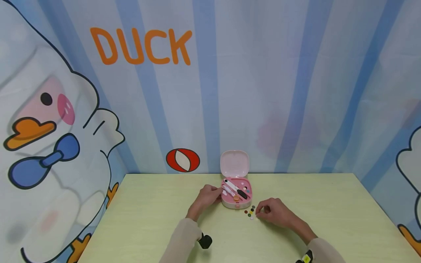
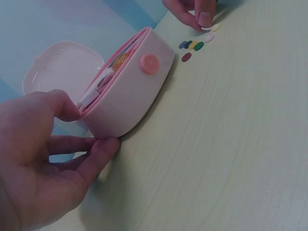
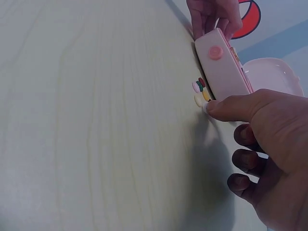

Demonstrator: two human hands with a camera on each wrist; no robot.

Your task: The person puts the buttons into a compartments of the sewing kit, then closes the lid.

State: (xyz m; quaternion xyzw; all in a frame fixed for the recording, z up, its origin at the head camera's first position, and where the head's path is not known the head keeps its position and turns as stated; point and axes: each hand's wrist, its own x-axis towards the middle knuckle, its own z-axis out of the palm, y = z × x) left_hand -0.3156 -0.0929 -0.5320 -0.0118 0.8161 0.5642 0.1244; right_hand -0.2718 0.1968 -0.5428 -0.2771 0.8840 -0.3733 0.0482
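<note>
A small pink-and-white sewing box [image 1: 237, 205] stands on the table with its lid [image 1: 235, 163] up. My left hand [image 1: 208, 197] grips the box's left side, one digit at the rim and others low on the wall. Just off the box's front right corner lie several small coloured buttons [image 2: 193, 45], among them a red button [image 2: 186, 57] and a green button [image 2: 198, 45]. There my right hand [image 1: 276, 212] pinches a white button [image 3: 205, 108] at the table surface, thumb on its near side; its remaining fingers are curled loosely.
Inside the box lie a long white-and-black tool [image 1: 235, 187], a small orange item [image 1: 236, 198] and other small pieces. The pale wood-grain table [image 1: 158, 204] reaches back to a printed duck curtain [image 1: 250, 91].
</note>
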